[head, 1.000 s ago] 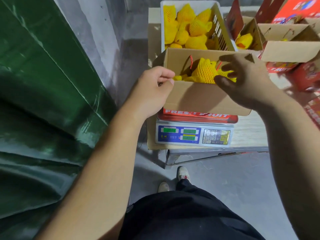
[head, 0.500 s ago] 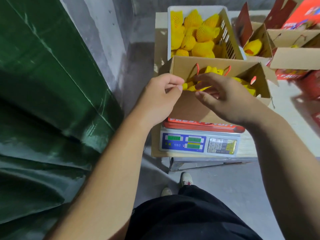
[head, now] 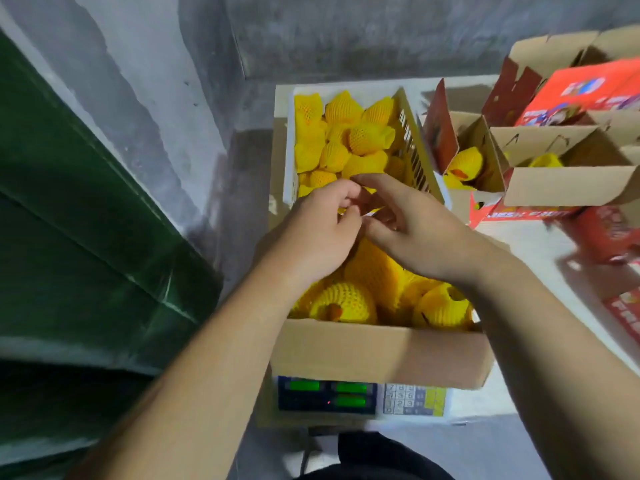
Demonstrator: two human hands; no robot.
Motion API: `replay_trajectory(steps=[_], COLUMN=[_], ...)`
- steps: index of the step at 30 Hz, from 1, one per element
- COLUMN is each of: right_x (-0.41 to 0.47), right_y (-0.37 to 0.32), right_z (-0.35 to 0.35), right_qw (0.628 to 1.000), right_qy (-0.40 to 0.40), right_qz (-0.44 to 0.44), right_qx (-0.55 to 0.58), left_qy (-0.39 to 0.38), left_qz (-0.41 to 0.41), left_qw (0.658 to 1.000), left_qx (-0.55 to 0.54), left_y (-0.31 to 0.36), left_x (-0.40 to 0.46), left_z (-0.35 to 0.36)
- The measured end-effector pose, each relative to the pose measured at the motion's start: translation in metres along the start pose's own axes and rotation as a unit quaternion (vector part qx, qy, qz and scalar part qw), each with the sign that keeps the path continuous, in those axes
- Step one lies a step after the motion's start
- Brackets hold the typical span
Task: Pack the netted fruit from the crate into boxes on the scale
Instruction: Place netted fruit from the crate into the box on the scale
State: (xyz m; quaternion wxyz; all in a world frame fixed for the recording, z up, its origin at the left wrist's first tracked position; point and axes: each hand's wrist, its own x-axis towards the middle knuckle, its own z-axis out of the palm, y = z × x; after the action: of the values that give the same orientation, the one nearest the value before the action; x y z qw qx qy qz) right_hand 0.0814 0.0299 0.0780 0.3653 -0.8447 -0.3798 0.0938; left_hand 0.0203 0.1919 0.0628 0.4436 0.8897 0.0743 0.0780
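Grey concrete wall and green tarp on the left, white table ahead with the packing setup. White plastic crate at the back, well stocked with netted fruit in yellow foam sleeves. In front of it the cardboard box sits on the scale, green digits lit but unreadable. Box now shows a full layer of netted fruit across the near side, no bare bottom visible. A second ago the right hand was deep in the box seating a fruit while the left steadied the near wall; half a second ago both hands met at the box top near the red cord handles. Now both hands are together over the far edge of the box, and the view has tipped to look more steeply down into it. Left hand has fingers curled, pinching something small and pale; right hand is curled toward the same spot, thumb meeting the left fingers. What they pinch is too blurred to name, maybe a flap tab or cord. Judgement: filling looks about done for this box, closing or handle fiddling is the step in hand. More open boxes stand to the right, some holding fruit.
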Motion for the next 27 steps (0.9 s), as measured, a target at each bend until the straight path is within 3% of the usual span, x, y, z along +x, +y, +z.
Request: replay_trajectory(steps=[6,11,16,20,23,27], right_x=[0.113,0.215,0.291,0.304,0.305,0.307], right_y=[0.077,0.152,0.22,0.267,0.29,0.291], right_z=[-0.034,-0.03,-0.01,0.0,0.008,0.021], right_qw=[0.989,0.944,0.934,0.959,0.974,0.967], right_qy=[-0.098,-0.166,-0.175,-0.11,-0.058,-0.076], right_qz=[0.052,0.114,0.129,0.194,0.145,0.114], right_qx=[-0.1,-0.261,-0.283,-0.177,-0.162,-0.216], left_qy=[-0.045,-0.077,-0.131,-0.139,-0.101,-0.094], left_qz=[-0.042,-0.112,-0.172,-0.202,-0.197,-0.221], left_qw=[0.992,0.962,0.921,0.902,0.894,0.897], left_qx=[0.113,0.237,0.323,0.354,0.39,0.371], left_y=[-0.004,-0.049,-0.093,-0.124,-0.141,-0.146], left_x=[0.133,0.224,0.285,0.308,0.314,0.322], left_z=[0.032,0.062,0.083,0.09,0.093,0.103])
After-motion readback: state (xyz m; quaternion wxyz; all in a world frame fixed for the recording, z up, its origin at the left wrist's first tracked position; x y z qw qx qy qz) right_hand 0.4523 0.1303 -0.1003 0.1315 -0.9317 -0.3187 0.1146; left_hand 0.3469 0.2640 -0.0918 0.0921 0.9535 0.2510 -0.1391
